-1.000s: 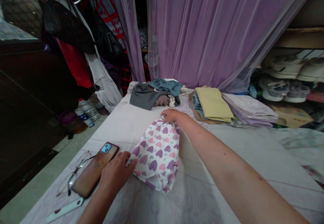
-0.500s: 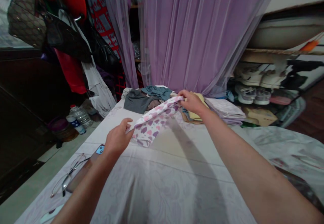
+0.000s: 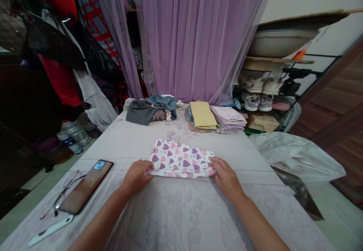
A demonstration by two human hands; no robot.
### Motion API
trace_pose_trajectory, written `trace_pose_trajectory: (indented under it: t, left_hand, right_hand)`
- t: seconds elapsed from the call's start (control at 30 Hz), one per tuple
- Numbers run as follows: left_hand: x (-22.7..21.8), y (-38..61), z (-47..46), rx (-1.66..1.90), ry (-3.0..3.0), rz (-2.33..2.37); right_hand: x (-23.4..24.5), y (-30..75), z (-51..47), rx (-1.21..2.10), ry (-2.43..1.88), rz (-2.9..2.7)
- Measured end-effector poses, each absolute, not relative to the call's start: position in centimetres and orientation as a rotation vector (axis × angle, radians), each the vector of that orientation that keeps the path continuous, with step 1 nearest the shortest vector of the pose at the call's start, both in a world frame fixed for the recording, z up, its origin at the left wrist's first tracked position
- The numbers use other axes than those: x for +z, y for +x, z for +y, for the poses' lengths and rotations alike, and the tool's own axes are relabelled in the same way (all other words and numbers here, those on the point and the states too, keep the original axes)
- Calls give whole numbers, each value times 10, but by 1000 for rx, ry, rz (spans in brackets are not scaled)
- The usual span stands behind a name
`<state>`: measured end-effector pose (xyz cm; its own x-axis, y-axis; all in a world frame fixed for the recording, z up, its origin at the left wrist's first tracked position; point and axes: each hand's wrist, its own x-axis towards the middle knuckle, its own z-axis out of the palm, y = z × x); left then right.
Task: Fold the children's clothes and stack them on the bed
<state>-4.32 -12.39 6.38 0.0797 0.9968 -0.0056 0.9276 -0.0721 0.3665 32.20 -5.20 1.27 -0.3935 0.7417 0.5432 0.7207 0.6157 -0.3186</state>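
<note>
A white garment with purple and pink hearts lies flat and folded on the bedsheet in front of me. My left hand pinches its near left corner. At the near right corner, the fingers of my right hand are closed on the cloth. I cannot tell which kind of garment it is. Beyond it at the far left is a loose heap of grey and teal clothes. Further right sit a folded yellow cloth on a small stack and a pile of folded pale pink cloths.
By the left edge lie a phone, eyeglasses and a pale green handled item. Purple curtains hang behind. Shoes stand on a rack at the right. Water bottles are on the floor at left.
The heart-print cloth has come down and nearer, from a slanted, lifted position to lying flat. My right hand has moved from the far stacks to its near right corner. The view has shifted right.
</note>
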Motion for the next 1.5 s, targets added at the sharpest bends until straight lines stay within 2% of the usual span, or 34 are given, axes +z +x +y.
trace_pose_trajectory:
  t: [0.17, 0.4, 0.7, 0.93, 1.3, 1.37, 1.5]
  left_hand:
    - [75, -52, -123, 370, 2106, 1763]
    - [67, -55, -113, 364, 2194, 1680]
    - [80, -57, -122, 543, 2323, 1686]
    - [68, -58, -126, 482, 2379, 1672]
    - [76, -54, -128, 498, 2413, 1722]
    - [75, -55, -128, 498, 2423, 1724]
    - [69, -55, -132, 469, 2454, 1740]
  right_hand:
    - [9, 326, -58, 143, -1197, -2124]
    - [15, 336, -63, 382, -1186, -2063]
    - [30, 333, -63, 222, -1171, -2107]
    - [25, 331, -67, 245, -1141, -2224]
    - [24, 332, -59, 805, -1220, -1974]
    - [30, 333, -60, 765, -1210, -2013]
    - [41, 333, -68, 483, -1196, -2123]
